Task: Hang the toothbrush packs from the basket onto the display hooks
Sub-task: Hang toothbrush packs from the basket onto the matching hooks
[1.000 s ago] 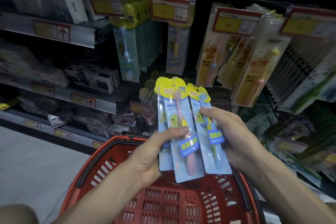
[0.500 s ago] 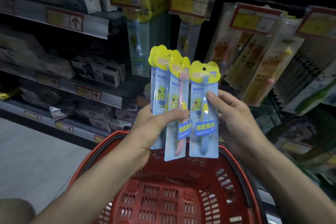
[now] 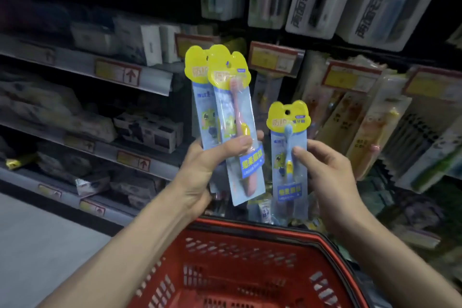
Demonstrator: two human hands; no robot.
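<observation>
Blue toothbrush pack (image 3: 288,155) stands upright, pinched in the right hand (image 3: 330,177), hang-hole uppermost; left hand (image 3: 212,165) grips the remaining packs (image 3: 225,107).

Toothbrush packs (image 3: 246,132): shiny see-thru plastic w/ yellow card tops. Basket (image 3: 240,270): red plastic w/ holes, a bit shiny. Floor (image 3: 37,245): smooth, grey.
</observation>
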